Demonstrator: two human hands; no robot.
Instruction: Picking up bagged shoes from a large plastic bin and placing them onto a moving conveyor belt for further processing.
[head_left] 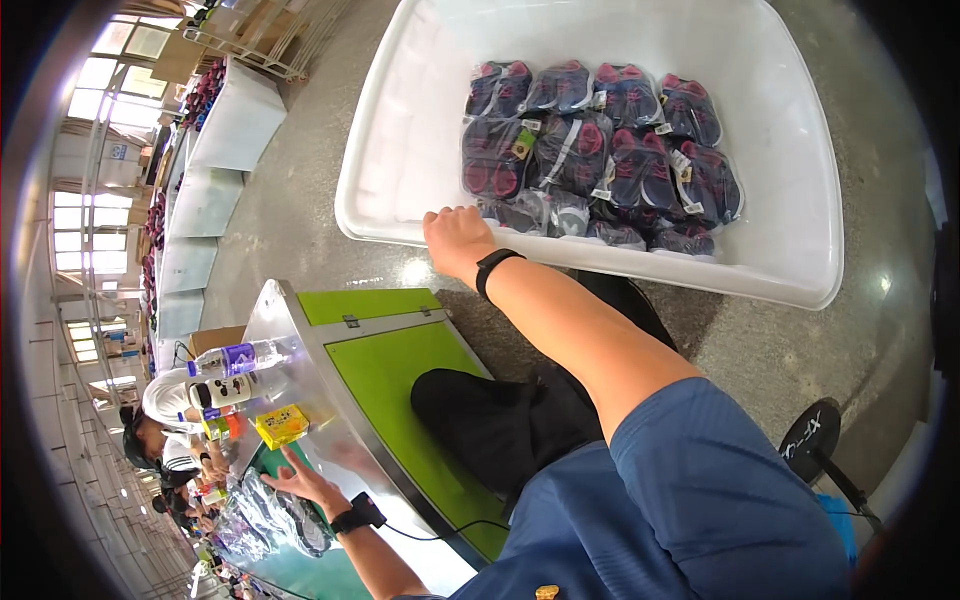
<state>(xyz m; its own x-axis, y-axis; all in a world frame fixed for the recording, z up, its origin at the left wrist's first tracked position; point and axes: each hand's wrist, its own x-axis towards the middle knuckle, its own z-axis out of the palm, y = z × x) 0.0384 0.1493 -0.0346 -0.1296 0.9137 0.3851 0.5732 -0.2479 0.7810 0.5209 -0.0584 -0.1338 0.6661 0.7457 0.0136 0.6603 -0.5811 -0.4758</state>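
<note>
My right hand (457,238) is closed over the near rim of a big white plastic bin (400,130). Inside the bin lie rows of dark shoes (572,150) with pink linings and laces, wrapped in clear bags, some with tags. To the lower left, my left hand (306,482) is over the worktable, index finger extended and holding nothing. A yellow box (282,426) stands just beyond that fingertip. Beside and partly behind this hand are shoes in clear plastic bags (265,515) on the green tabletop. Dark bands circle both my wrists; a cable runs from the left one.
Bottles (240,357) stand on the metal table end (290,345), above green side panels (400,370). Other people (165,430) sit farther along the table. More white bins (230,120) line the left, and a round black plate on a stand (812,440) is at right.
</note>
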